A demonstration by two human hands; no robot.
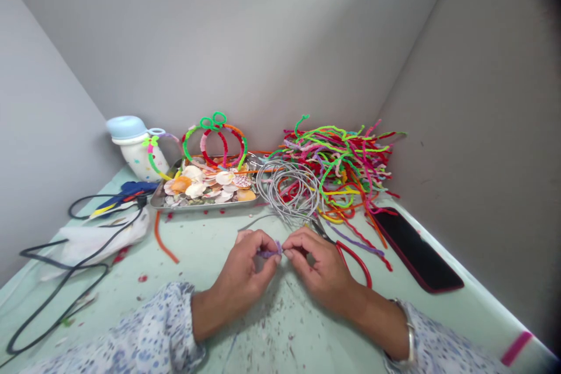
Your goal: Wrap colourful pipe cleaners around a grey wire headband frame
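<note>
Over the middle of the table, my left hand (248, 263) pinches a short purple pipe cleaner (267, 253) between thumb and fingers. It looks bent or coiled, and part of it is hidden behind the fingers. My right hand (318, 263) meets it from the other side, thumb and fingertips pressed together at the end of the purple piece. What exactly the right fingertips grip is too small to make out. Red-handled scissors (362, 260) lie partly under my right hand. Just beyond both hands rests a coil of grey wire (289, 190).
A metal tray (201, 207) holds seashells (205, 183), with pipe-cleaner rings (214, 140) standing in it. Right of it is a heap of coloured pipe cleaners (346, 158). A phone (418, 251) lies at right. At left are a white bottle (140, 155), a black cable (56, 266) and a plastic bag (105, 239).
</note>
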